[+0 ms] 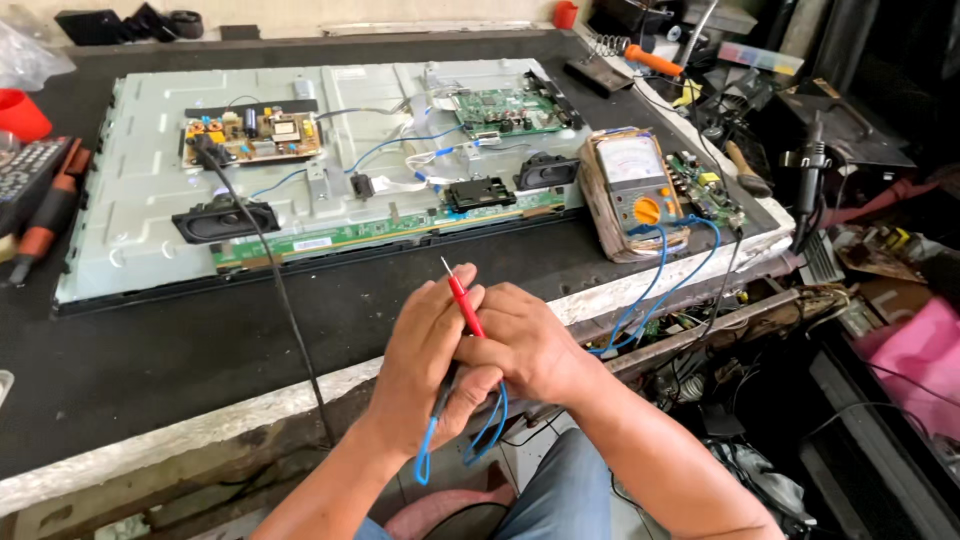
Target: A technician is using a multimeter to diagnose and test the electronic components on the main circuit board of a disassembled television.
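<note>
Both hands meet over the bench's near edge, gripping a red probe.

Left hand (425, 365) and right hand (525, 345) are pressed together, both closed round the red test probe (462, 300), tip pointing up and away; blue leads (480, 430) loop below. The leads run to the analogue meter (635, 190) at the right edge. Judgement: steady both wrists, keep fingers behind the metal tip before touching the opened panel's boards (300, 170).
</note>
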